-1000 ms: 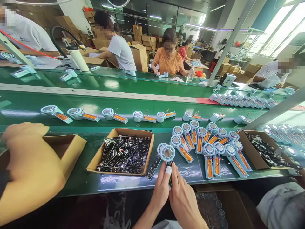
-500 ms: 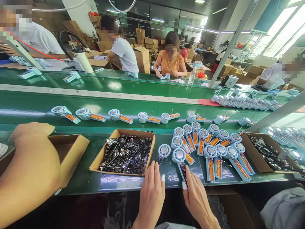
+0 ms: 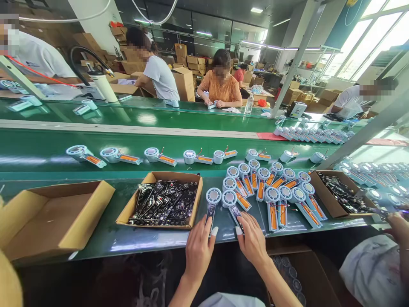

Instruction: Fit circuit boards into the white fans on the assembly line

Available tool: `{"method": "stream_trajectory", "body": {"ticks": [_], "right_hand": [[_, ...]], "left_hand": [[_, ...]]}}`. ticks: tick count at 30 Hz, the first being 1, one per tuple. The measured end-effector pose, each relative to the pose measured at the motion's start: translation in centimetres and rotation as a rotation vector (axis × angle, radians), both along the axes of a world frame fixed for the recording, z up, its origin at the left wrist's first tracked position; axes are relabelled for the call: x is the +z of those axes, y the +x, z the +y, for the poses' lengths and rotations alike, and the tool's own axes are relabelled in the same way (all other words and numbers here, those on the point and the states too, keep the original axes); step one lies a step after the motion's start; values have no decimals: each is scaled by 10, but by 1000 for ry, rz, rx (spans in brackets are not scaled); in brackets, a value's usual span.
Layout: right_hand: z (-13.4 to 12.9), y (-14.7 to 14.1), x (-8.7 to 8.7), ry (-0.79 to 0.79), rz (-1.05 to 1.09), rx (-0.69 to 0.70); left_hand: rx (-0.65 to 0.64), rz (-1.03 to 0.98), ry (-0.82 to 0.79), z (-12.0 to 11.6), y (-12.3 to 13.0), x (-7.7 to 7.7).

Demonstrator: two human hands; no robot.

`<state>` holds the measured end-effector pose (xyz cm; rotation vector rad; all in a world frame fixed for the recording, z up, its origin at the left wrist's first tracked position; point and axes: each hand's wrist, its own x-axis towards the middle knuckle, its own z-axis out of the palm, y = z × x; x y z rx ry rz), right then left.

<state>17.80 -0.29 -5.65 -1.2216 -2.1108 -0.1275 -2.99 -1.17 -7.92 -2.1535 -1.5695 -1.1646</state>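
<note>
My left hand (image 3: 198, 244) grips the handle of a light-blue handheld fan (image 3: 213, 196) at the bench's front edge, fingers along one side and thumb at the other. Beside it, my right hand (image 3: 252, 241) is closed around the handle of a second handheld fan (image 3: 229, 198). In both open handles a dark circuit board shows, partly hidden by fingers. White covers sit on both thumb tips. Left of my hands stands a cardboard tray (image 3: 198, 197) full of black circuit boards (image 3: 166, 202). Fans with orange-wrapped handles (image 3: 272, 215) crowd the bench to the right.
An open cardboard box (image 3: 60, 213) lies at left, beside a neighbour's arm (image 3: 9, 281). Several fans stand along the green conveyor (image 3: 153, 179). Another board-filled box (image 3: 332, 204) is at right, near a co-worker's hand (image 3: 398, 226). A metal post (image 3: 367, 132) slants over the right side.
The neighbour's arm at left has drawn back, uncovering the box. My hands keep hold of the two fan handles, and the view has shifted slightly.
</note>
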Motion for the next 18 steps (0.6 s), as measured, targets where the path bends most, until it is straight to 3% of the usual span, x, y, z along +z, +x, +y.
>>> {"method": "stream_trajectory", "body": {"ticks": [10, 18], "right_hand": [[0, -5, -3, 68, -15, -54], [1, -4, -7, 87, -42, -70]], "left_hand": [[36, -43, 72, 5, 4, -1], [29, -58, -35, 5, 7, 5]]}}
